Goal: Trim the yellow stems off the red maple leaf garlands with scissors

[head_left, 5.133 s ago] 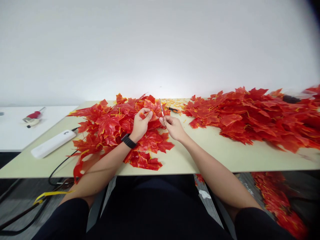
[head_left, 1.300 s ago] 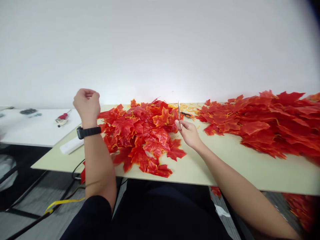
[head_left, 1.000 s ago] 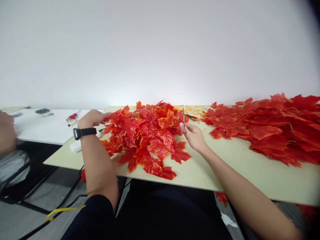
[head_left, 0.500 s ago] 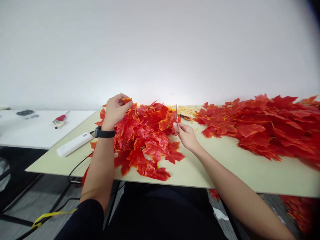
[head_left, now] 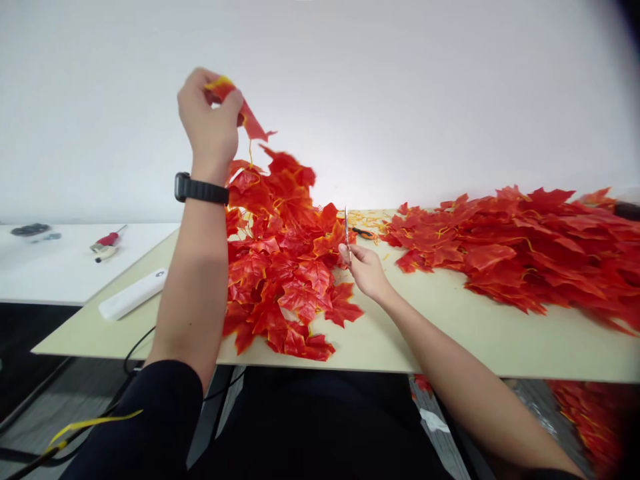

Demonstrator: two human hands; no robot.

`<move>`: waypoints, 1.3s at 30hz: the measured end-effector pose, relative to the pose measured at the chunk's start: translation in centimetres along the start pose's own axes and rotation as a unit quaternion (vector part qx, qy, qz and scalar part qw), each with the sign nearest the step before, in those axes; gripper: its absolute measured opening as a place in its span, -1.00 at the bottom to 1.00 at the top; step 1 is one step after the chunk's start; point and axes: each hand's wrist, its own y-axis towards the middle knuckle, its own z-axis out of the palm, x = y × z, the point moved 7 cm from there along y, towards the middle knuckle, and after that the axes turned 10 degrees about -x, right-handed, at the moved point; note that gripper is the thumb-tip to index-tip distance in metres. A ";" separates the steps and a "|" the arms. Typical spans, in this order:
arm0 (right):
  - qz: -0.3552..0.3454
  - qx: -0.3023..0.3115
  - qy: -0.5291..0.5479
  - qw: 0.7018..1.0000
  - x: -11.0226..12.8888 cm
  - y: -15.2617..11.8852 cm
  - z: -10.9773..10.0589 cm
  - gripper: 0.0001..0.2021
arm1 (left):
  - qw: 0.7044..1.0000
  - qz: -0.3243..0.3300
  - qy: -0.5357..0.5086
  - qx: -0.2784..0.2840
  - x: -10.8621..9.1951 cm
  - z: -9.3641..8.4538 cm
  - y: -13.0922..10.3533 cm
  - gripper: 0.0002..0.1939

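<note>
Leaves (head_left: 287, 190) are hanging beneath the person's raised left hand (head_left: 213, 130) in the head view, rising from a red pile (head_left: 305, 293) on the pale table (head_left: 390, 347). The left hand has just climbed higher, its fingers closing on a red-and-yellow leaf (head_left: 253, 123); a thin yellow stem (head_left: 251, 153) is dangling below. That lift is drawing some foliage upward, probably making tangles easier to see, while most of the pile is lying on the table.

The right hand (head_left: 367, 270) is pinching a slim metal tool (head_left: 347, 230) nearly upright beside the pile; whether its tips are parting is too small to tell. An orange-and-black handle (head_left: 365, 234) is lying just beyond. A larger heap (head_left: 525, 257) is spreading across the table's right side, and a white device (head_left: 133, 295) is resting to the left.
</note>
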 end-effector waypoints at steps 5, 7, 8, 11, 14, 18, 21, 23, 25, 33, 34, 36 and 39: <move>0.007 -0.009 0.012 1.000 -0.5 0.2 -0.1 -0.29 | 0.993 -0.046 -0.081 0.077 -4.8 3.0 -3.4 -0.71; 0.012 -0.016 0.025 1.000 -0.7 0.3 -0.1 -0.31 | 0.985 -0.045 -0.122 0.116 -5.8 3.7 -6.8 -0.79; 0.015 -0.021 0.034 0.999 -0.9 0.4 -0.2 -0.32 | 0.981 -0.048 -0.115 0.147 -5.8 4.1 -8.7 -0.84; 0.016 -0.049 0.068 0.996 -1.2 0.6 -0.6 -0.34 | 0.980 -0.046 -0.064 0.184 -4.4 4.2 -14.0 -0.88; 0.005 -0.093 0.108 0.990 -1.2 0.9 -1.3 -0.37 | 0.981 -0.036 -0.020 0.192 -2.5 3.7 -18.1 -0.94; -0.005 -0.115 0.142 0.983 -0.7 0.9 -1.9 -0.39 | 0.987 0.034 0.045 0.153 -2.0 2.3 -21.5 -0.93; 0.012 -0.083 0.169 0.982 0.0 0.7 -1.5 -0.38 | 0.981 0.083 0.081 0.157 -2.2 1.8 -22.9 -0.88; 0.013 -0.066 0.175 0.982 0.6 0.3 -1.3 -0.39 | 0.972 0.095 0.083 0.197 -2.0 2.2 -23.6 -0.89; -0.001 -0.059 0.182 0.982 1.3 -0.1 -1.4 -0.41 | 0.967 0.097 0.066 0.227 -1.7 2.5 -24.1 -0.92; -0.045 -0.044 0.242 0.968 3.0 -1.7 -1.5 -0.53 | 0.967 0.082 0.071 0.230 -0.9 2.9 -25.1 -0.87; -0.047 -0.045 0.234 0.970 2.9 -1.7 -1.2 -0.54 | 0.967 0.079 0.075 0.230 -1.0 2.9 -25.2 -0.86; -0.043 -0.054 0.207 0.976 2.3 -1.5 -0.9 -0.57 | 0.970 0.069 0.073 0.220 -1.0 2.9 -25.3 -0.83; -0.041 -0.060 0.141 0.987 1.5 -1.1 -0.4 -0.58 | 0.980 0.025 0.044 0.194 -0.7 2.8 -25.4 -0.79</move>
